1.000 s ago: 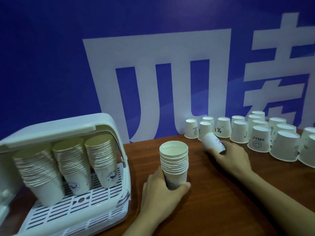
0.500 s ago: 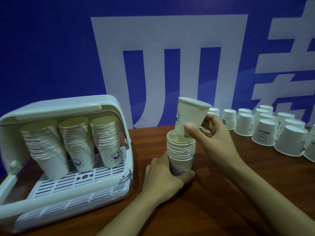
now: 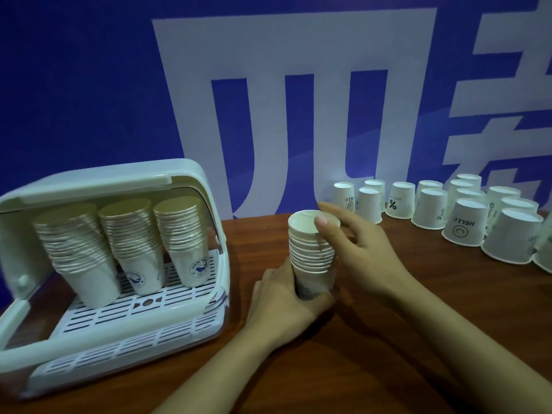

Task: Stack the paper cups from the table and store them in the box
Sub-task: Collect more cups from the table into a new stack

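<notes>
A stack of white paper cups (image 3: pixel 310 252) stands upright on the wooden table (image 3: pixel 373 339). My left hand (image 3: pixel 283 297) grips the bottom of the stack. My right hand (image 3: pixel 355 243) is at the top of the stack, thumb over the rim of the uppermost cup, fingers loosely spread behind it. Several single cups (image 3: pixel 463 221) stand upside down in rows at the back right. The white plastic box (image 3: pixel 185 186) sits at the left with its lid raised. Inside it lean three tall cup stacks (image 3: pixel 131 234) on a slotted rack.
A blue wall (image 3: pixel 74 100) with large white characters rises right behind the table. Bare wood lies between the box and the held stack, and in front of the inverted cups.
My right hand picked one cup from the row, turned it upright and dropped it into the stack held by my left hand. The cup now sits nested on top.
</notes>
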Demonstrator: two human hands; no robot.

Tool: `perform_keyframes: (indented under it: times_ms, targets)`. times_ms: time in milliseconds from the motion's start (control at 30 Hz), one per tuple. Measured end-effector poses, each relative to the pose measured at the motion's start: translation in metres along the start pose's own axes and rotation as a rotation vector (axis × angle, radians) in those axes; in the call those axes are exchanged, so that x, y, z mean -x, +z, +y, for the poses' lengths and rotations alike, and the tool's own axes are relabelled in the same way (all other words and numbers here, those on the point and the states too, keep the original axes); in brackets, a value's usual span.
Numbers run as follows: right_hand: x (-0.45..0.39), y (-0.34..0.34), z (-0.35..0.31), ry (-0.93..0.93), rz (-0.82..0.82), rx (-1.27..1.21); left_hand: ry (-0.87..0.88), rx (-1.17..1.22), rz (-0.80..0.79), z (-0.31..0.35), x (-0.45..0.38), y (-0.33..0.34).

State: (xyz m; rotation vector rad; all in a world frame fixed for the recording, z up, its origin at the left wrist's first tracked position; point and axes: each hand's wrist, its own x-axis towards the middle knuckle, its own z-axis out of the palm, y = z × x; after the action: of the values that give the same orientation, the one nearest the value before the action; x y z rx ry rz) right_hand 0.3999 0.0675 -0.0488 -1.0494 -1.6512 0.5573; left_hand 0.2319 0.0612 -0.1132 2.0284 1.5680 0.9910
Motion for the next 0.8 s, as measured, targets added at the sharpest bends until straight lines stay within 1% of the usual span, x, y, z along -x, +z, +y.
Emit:
perform_keyframes:
  times_ms: [167, 233, 267, 300, 367, 400, 433, 467, 500, 533, 567, 633, 700, 800]
  targets:
    - [-0.003, 0.001, 0.004, -0.065, 0.006, 0.231, 0.013, 0.019, -0.008, 0.002, 0.000, -0.001]
    - [-0.004, 0.001, 0.006, -0.064, -0.018, 0.336, 0.001, 0.024, -0.010, 0.001, -0.001, -0.001]
    - [-0.003, 0.001, 0.006, -0.065, -0.036, 0.350, -0.008, 0.028, -0.011, 0.001, -0.001, -0.001]
    - [-0.002, 0.000, 0.006, -0.074, -0.052, 0.333, -0.018, 0.028, -0.012, 0.001, 0.000, 0.000]
    - [-0.005, -0.002, 0.011, -0.079, -0.054, 0.195, -0.035, 0.003, -0.009, 0.004, 0.002, -0.001]
    - [-0.009, -0.005, 0.015, -0.036, -0.014, 0.093, -0.038, -0.012, -0.008, 0.005, 0.002, -0.002]
    - [-0.019, -0.008, 0.022, 0.032, 0.065, 0.011, -0.037, -0.018, -0.010, 0.006, 0.003, -0.004]
    - [-0.032, -0.013, 0.036, 0.088, 0.160, -0.004, -0.040, -0.015, -0.015, 0.006, 0.003, -0.004]
    - [-0.046, -0.019, 0.051, 0.121, 0.242, 0.083, -0.043, -0.011, -0.019, 0.006, 0.003, -0.004]
    - [-0.061, -0.025, 0.069, 0.133, 0.276, 0.235, -0.049, -0.005, -0.018, 0.005, 0.003, -0.004]
    - [-0.075, -0.031, 0.085, 0.129, 0.269, 0.412, -0.054, -0.002, -0.010, 0.004, 0.002, -0.004]
    - [-0.105, -0.040, 0.111, 0.117, 0.185, 0.700, -0.072, 0.002, 0.010, 0.001, 0.001, -0.003]
    - [-0.130, -0.043, 0.129, 0.164, 0.107, 0.845, -0.088, 0.017, 0.012, -0.002, -0.002, -0.002]
    - [-0.153, -0.042, 0.152, 0.283, 0.024, 0.907, -0.086, 0.028, -0.002, -0.002, -0.003, -0.001]
